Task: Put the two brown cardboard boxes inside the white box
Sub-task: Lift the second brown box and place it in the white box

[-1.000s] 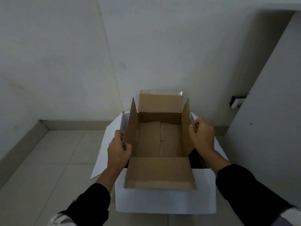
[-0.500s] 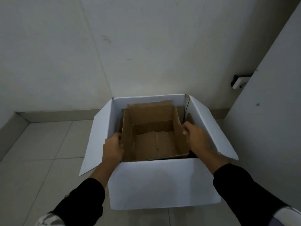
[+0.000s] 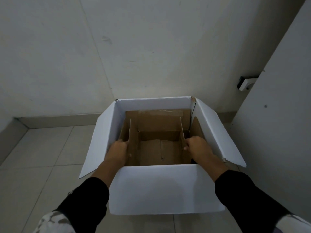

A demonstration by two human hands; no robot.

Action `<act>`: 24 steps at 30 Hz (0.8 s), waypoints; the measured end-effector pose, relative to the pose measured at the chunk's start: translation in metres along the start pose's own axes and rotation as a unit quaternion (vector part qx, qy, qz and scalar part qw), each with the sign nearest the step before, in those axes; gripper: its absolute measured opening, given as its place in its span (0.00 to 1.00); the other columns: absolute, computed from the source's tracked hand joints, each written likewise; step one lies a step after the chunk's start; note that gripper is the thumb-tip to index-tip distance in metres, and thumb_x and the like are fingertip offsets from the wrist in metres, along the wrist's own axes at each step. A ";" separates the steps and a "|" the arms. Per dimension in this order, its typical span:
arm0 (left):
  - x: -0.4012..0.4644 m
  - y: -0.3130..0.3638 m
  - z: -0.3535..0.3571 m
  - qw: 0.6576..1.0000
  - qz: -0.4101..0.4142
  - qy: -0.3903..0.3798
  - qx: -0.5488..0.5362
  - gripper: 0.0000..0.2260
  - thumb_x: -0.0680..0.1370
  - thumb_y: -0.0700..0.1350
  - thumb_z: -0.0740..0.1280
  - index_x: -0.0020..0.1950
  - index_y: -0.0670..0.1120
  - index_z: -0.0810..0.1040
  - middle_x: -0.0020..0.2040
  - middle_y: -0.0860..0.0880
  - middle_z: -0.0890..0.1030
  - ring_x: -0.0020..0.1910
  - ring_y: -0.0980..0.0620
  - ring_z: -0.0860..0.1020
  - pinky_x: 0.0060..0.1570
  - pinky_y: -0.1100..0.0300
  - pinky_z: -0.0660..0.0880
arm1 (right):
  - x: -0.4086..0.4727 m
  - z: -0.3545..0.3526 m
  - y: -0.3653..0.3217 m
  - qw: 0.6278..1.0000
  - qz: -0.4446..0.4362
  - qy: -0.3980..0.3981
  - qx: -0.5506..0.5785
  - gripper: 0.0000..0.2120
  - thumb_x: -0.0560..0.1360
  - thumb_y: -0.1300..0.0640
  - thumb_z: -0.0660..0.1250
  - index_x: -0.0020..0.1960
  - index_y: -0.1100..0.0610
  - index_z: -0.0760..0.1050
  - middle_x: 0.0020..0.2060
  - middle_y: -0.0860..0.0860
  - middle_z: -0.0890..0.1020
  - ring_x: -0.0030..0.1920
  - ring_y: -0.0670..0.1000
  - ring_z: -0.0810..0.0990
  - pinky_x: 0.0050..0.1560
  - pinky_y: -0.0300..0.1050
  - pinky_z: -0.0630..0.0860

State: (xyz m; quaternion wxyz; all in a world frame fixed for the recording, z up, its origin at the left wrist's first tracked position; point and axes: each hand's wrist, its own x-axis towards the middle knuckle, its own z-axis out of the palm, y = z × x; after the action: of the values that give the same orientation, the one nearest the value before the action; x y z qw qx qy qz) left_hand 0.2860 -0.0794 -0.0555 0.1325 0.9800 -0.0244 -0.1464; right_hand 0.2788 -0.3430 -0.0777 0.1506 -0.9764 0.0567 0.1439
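White box (image 3: 166,189), brown cardboard boxes (image 3: 158,132) within; black sleeves (image 3: 87,199); pale grey floor tiles (image 3: 42,148).

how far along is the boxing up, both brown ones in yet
Nearly done, it seems. An outer brown box already sits in the white box. The inner brown box is nested in it, below the white rim. The left hand and right hand grip its side flaps. Left: let go and withdraw.

Pale tiled floor (image 3: 42,148), grey wall (image 3: 151,47) w/ skirting (image 3: 58,119), white door (image 3: 277,115), small latch fitting (image 3: 246,83)
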 end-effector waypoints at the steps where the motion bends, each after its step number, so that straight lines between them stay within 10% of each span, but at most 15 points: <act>1: -0.003 0.000 0.000 0.999 0.009 0.036 -0.009 0.14 0.78 0.43 0.62 0.64 0.43 0.73 0.62 0.40 0.76 0.61 0.42 0.75 0.67 0.48 0.71 | -0.006 -0.001 0.001 0.999 -0.009 0.026 0.020 0.13 0.78 0.55 0.62 0.60 0.58 0.73 0.56 0.58 0.79 0.56 0.57 0.78 0.58 0.50 0.74; 9: -0.051 -0.011 0.012 0.961 0.003 0.235 -0.144 0.07 0.76 0.36 0.62 0.52 0.35 0.77 0.54 0.36 0.77 0.54 0.39 0.72 0.55 0.48 0.71 | -0.063 0.013 0.003 0.968 -0.112 0.198 0.107 0.13 0.79 0.56 0.57 0.50 0.60 0.78 0.45 0.57 0.83 0.46 0.55 0.78 0.47 0.46 0.73; 20: -0.073 0.004 0.038 0.943 -0.100 0.202 -0.246 0.24 0.77 0.43 0.64 0.67 0.31 0.62 0.65 0.32 0.69 0.64 0.34 0.68 0.64 0.38 0.70 | -0.121 0.028 0.058 0.972 -0.055 0.219 0.060 0.35 0.73 0.33 0.41 0.47 0.58 0.76 0.45 0.56 0.81 0.48 0.56 0.77 0.52 0.49 0.72; 24: -0.070 0.025 0.044 0.958 -0.053 0.150 -0.239 0.24 0.78 0.45 0.62 0.68 0.33 0.60 0.65 0.33 0.66 0.62 0.35 0.70 0.60 0.40 0.73 | -0.126 0.018 0.093 0.967 0.032 0.233 0.096 0.33 0.71 0.35 0.51 0.54 0.62 0.75 0.58 0.61 0.77 0.60 0.62 0.74 0.66 0.60 0.67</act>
State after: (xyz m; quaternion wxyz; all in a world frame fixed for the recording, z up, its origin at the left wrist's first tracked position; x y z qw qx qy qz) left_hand 0.2064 -0.1084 -0.0697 0.3575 0.9302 0.0834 -0.0065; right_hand 0.1399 -0.4169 -0.0825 0.2216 -0.9617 0.1347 -0.0886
